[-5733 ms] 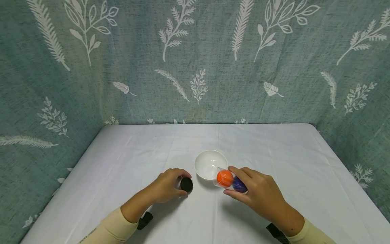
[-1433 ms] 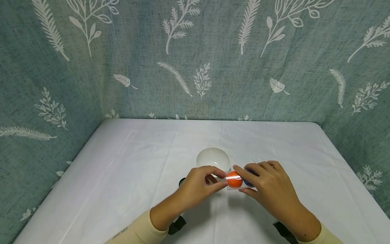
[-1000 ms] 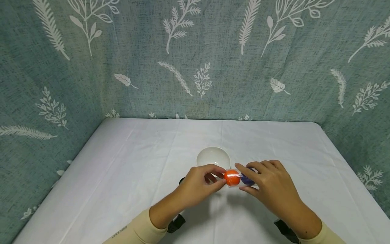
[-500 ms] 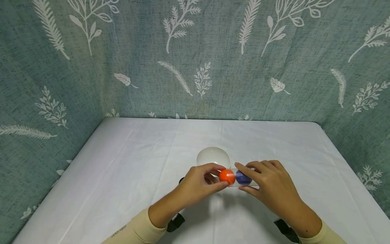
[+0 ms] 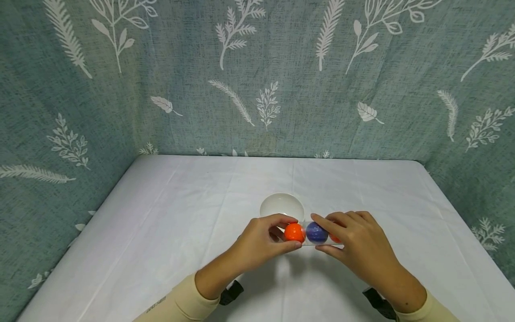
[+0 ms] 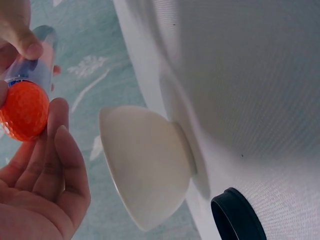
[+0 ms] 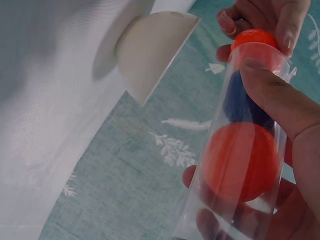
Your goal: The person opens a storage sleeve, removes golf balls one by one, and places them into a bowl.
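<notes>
In the head view my left hand (image 5: 255, 246) pinches an orange golf ball (image 5: 294, 232) between thumb and fingers at the mouth of a clear plastic tube. My right hand (image 5: 358, 248) grips that tube (image 7: 200, 212), which lies roughly level above the table in the head view. Behind the pinched ball, a dark blue ball (image 5: 317, 232) sits inside the tube. Further in, the right wrist view shows a second orange ball (image 7: 242, 162). The left wrist view shows the dimples of the pinched golf ball (image 6: 25, 111), which stands mostly out past the tube's rim.
A white bowl (image 5: 281, 205) stands on the table just beyond the hands. A black round cap (image 6: 240, 212) rests on the white tablecloth (image 5: 193, 201) near the bowl, hidden behind my left hand in the head view. A patterned curtain (image 5: 281, 103) surrounds the table's far sides.
Earlier my left hand held the black cap; it has let go and moved right to the tube. The orange golf ball has slid left out of the mouth, and the balls behind it have followed.
</notes>
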`<state>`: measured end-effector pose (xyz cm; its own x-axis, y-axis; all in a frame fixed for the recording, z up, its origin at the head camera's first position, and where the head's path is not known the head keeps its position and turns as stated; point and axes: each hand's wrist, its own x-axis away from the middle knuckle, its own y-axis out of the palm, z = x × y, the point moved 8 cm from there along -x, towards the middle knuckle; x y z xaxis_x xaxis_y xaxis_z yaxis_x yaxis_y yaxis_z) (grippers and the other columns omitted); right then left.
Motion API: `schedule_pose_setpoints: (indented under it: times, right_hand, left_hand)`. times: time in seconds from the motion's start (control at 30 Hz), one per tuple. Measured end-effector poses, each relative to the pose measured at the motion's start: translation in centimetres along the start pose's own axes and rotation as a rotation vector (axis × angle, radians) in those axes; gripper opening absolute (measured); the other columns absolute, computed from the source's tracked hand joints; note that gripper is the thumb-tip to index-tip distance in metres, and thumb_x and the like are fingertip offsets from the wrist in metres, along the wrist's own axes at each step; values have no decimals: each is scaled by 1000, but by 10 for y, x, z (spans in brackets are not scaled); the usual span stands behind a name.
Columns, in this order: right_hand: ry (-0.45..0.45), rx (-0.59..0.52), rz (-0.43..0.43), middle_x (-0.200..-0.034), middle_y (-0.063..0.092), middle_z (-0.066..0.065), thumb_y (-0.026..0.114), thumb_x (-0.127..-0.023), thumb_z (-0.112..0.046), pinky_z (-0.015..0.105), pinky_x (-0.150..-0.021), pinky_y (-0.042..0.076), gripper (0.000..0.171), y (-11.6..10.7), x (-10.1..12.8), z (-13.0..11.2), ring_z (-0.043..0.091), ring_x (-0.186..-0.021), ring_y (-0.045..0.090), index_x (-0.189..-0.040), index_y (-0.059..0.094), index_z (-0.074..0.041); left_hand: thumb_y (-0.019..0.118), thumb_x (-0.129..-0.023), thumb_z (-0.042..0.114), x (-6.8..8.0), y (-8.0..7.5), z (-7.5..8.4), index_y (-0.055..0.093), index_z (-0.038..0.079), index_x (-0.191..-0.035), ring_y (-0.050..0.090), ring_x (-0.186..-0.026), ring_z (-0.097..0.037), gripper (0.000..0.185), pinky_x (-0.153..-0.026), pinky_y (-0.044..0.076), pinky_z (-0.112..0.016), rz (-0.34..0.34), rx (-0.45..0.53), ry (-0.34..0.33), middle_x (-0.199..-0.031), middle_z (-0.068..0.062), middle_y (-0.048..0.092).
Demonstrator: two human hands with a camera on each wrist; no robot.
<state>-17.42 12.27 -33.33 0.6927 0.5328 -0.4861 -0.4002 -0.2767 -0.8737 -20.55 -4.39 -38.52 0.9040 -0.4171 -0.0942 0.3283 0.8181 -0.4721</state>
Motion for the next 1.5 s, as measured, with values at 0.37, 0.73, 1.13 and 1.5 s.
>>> schedule_pose_setpoints:
  times: [0.37,0.73,1.13,1.5]
  right_hand:
    - [2,-9,13,-93,71,-1,94,-60,-45,42,-80,52,68,0,0,3,19,-81,65,-122,73,-24]
    - [6,-39,31,-95,72,1,93,-61,-44,42,-79,52,70,-1,1,6,19,-83,67,-124,72,-24]
    - [35,-38,-15,-97,72,0,91,-64,-46,41,-81,52,69,3,2,8,19,-85,67,-126,71,-26]
    - [57,-28,-49,-98,72,0,90,-66,-48,41,-82,52,67,5,0,8,20,-86,67,-126,71,-26]
  left_hand:
    - [83,-83,34,1,-5,3,69,19,-122,68,-79,-5,44,-72,57,-23,21,-18,4,-105,5,74]
    - [82,-83,35,-1,-9,8,69,21,-121,67,-79,-6,42,-73,56,-23,38,-31,7,-104,7,73]
    - [83,-83,30,-3,-28,3,70,22,-119,66,-83,-10,40,-77,57,-33,117,-76,-3,-97,9,72]
    - [84,-82,28,-24,-36,-7,70,15,-120,64,-93,-12,42,-73,51,-23,133,-260,42,-103,5,73]
